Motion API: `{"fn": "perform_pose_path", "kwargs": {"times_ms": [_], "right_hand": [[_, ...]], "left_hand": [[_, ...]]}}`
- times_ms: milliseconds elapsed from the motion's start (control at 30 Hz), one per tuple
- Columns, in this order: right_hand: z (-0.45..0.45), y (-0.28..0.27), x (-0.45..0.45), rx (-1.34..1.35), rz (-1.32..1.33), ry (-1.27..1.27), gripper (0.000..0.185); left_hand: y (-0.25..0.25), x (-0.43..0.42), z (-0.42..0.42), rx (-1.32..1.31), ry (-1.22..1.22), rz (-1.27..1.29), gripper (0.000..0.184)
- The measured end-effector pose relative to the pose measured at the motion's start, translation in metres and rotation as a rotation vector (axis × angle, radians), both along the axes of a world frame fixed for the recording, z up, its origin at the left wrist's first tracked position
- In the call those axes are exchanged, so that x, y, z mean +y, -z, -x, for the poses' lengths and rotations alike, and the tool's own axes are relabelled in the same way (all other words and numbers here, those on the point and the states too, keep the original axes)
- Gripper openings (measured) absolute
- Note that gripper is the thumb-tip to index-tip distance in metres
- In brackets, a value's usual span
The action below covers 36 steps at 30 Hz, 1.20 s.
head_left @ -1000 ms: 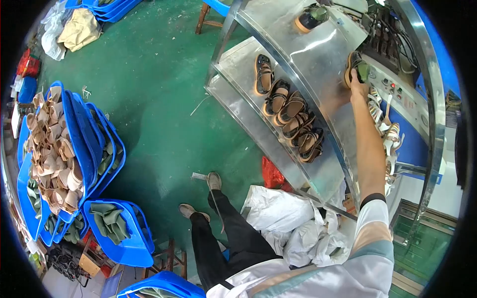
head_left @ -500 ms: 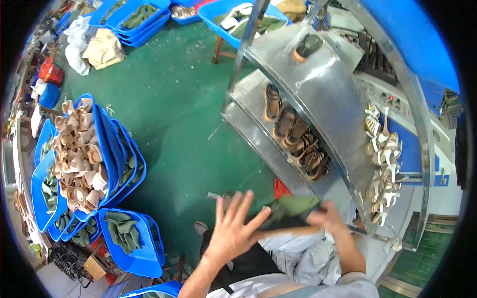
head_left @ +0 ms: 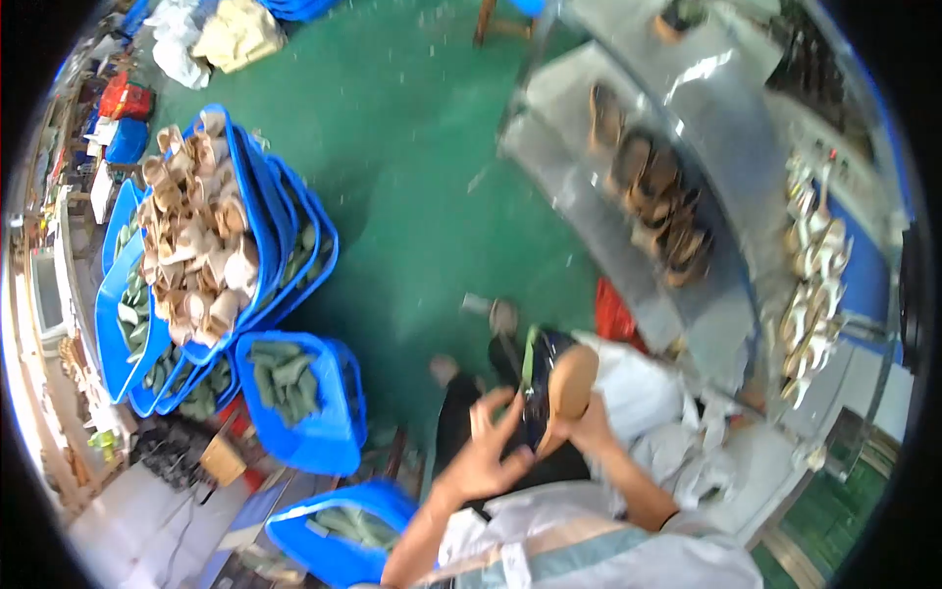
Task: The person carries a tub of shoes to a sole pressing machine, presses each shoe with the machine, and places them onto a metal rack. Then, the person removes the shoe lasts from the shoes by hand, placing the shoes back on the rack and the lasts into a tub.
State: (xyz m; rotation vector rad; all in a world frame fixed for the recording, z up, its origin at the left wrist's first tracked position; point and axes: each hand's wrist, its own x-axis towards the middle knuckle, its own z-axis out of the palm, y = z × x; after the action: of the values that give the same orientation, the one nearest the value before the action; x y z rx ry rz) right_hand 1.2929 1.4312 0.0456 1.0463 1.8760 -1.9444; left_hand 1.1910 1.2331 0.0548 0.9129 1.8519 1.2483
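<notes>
A shoe [head_left: 571,381] with a tan sole, a dark side and a strip of green is held upright over my lap. My right hand [head_left: 587,428] grips it from below and to the right, near the lower end of the sole. Beside its dark side, my left hand [head_left: 488,454] has its fingers spread and slightly bent; the fingertips are at the shoe or just short of it, I cannot tell which. Part of the shoe's upper is turned away from view.
Metal shelving [head_left: 579,187] with dark sandals [head_left: 659,196] stands at the right; white sandals [head_left: 816,285] line its far side. At the left, stacked blue baskets [head_left: 257,226] hold beige shoe parts [head_left: 196,245]. Another blue basket [head_left: 339,432] holds green pieces [head_left: 285,381]. White bags [head_left: 643,388] lie right of my legs.
The shoe has turned from lying sideways to upright, its tan sole now facing right. My left hand has moved from above it to its left side. The view has shifted downward and right-side items appear further right.
</notes>
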Motion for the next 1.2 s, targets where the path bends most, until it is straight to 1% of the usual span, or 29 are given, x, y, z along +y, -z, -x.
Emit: {"fn": "perform_pose_path", "kwargs": {"times_ms": [33,67,100,133,167,200,233,267,333,367,467,500,600,667,733,767,867,900,967,1000,1067,1100,1167,1200], "right_hand": [[0.009,-0.012,0.003,0.133,-0.148,-0.140,0.084],[0.024,-0.016,0.012,0.291,-0.312,-0.277,0.088],[0.029,-0.020,0.019,0.303,-0.416,-0.470,0.095],[0.026,-0.025,0.021,0.308,-0.510,-0.669,0.102],[0.030,-0.033,0.020,0.296,-0.439,-0.728,0.102],[0.028,-0.037,0.015,0.285,-0.363,-0.785,0.102],[0.022,-0.032,0.013,0.250,-0.271,-0.875,0.105],[0.014,-0.032,0.009,0.202,-0.210,-0.864,0.106],[0.005,-0.037,0.011,0.114,-0.118,-0.849,0.108],[0.005,-0.041,0.012,-0.005,-0.037,-0.842,0.116],[-0.010,-0.039,0.012,0.024,0.044,-0.727,0.115],[-0.015,-0.038,0.012,0.004,0.054,-0.710,0.110],[-0.029,-0.033,0.010,-0.026,0.077,-0.657,0.096],[-0.040,-0.026,0.009,-0.003,0.098,-0.630,0.084],[-0.049,-0.019,0.011,-0.040,0.145,-0.650,0.078],[-0.052,-0.014,0.011,-0.056,0.170,-0.660,0.075],[-0.065,-0.001,-0.004,0.124,0.137,-0.498,0.074],[-0.068,0.002,-0.005,0.077,0.183,-0.470,0.073],[-0.076,0.004,-0.011,-0.024,0.280,-0.404,0.072],[-0.080,0.005,-0.015,-0.035,0.284,-0.385,0.072],[-0.089,0.005,-0.022,-0.064,0.293,-0.349,0.072],[-0.091,0.004,-0.024,-0.059,0.338,-0.330,0.075],[-0.093,0.003,-0.027,-0.043,0.425,-0.292,0.081],[-0.090,-0.001,-0.025,-0.062,0.427,-0.253,0.082]], "left_hand": [[0.014,-0.017,0.011,-0.142,-0.043,-0.026,0.078],[0.024,-0.018,0.020,-0.452,-0.286,-0.211,0.069],[0.033,-0.020,0.028,-0.721,-0.530,-0.455,0.073],[0.032,-0.017,0.040,-0.618,-0.415,-0.372,0.070],[0.035,-0.009,0.053,-0.510,-0.293,-0.307,0.069],[0.028,0.004,0.060,-0.683,-0.066,-0.334,0.064],[0.022,0.012,0.059,-0.775,0.126,-0.322,0.061],[0.018,0.016,0.055,-0.858,0.318,-0.319,0.058],[0.019,0.019,0.043,-0.900,0.298,-0.322,0.054],[0.020,0.021,0.038,-0.919,0.290,-0.329,0.052],[0.029,0.023,0.025,-0.885,0.277,-0.246,0.055],[0.034,0.020,0.017,-1.028,0.241,-0.227,0.057],[0.049,0.016,-0.016,-1.723,-0.122,-0.164,0.057],[0.057,0.017,-0.031,-1.749,-0.034,-0.137,0.051],[0.058,0.018,-0.035,-1.736,0.045,-0.074,0.049],[0.056,0.016,-0.035,-1.489,0.071,0.007,0.047],[0.057,0.014,-0.042,-1.397,0.132,0.120,0.047],[0.048,0.019,-0.050,-1.470,-0.050,0.096,0.047],[0.039,0.024,-0.050,-1.483,-0.089,0.195,0.049],[0.039,0.025,-0.050,-1.486,-0.102,0.244,0.051],[0.053,0.020,-0.073,-1.630,-0.223,0.140,0.055],[0.051,0.021,-0.075,-1.700,-0.285,0.087,0.058],[0.042,0.019,-0.074,-1.546,-0.433,0.197,0.056],[0.038,0.021,-0.072,-1.464,-0.503,0.248,0.055]]}}
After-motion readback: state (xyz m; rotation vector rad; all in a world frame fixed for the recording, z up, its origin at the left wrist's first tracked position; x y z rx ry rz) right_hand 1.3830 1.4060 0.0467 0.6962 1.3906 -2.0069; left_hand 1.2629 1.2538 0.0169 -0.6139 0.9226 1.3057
